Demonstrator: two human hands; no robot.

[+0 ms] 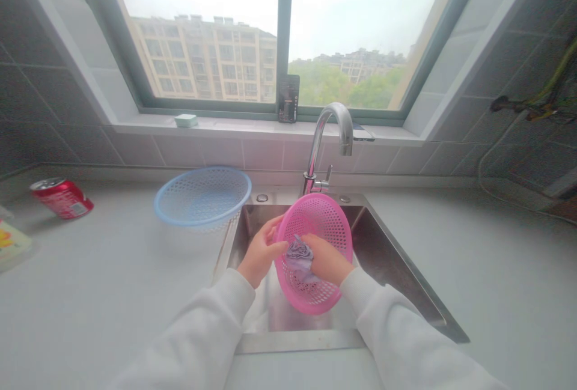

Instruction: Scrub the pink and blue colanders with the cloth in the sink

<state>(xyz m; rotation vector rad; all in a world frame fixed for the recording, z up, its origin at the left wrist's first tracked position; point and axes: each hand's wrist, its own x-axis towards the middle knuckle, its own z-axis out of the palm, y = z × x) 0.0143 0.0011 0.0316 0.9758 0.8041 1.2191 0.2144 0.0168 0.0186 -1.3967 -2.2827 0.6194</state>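
Note:
Over the sink [265,341] I see a pink plastic colander [331,228], tilted on its side with its open face toward me. My left hand [262,250] grips its left rim, the thumb on the near side and the fingers going behind. Inside the bowl, my right hand [327,258] is closed on a crumpled greyish-purple cloth [300,258], which lies against the holed wall. Part of the right hand's fingers is hidden by the cloth.
A chrome faucet [345,125] rises behind the sink. To the left are a blue basket [202,198] and a red can [63,198] lying tilted on the counter [112,294]. On the windowsill stand a dark packet [288,98] and a pale green box [186,120].

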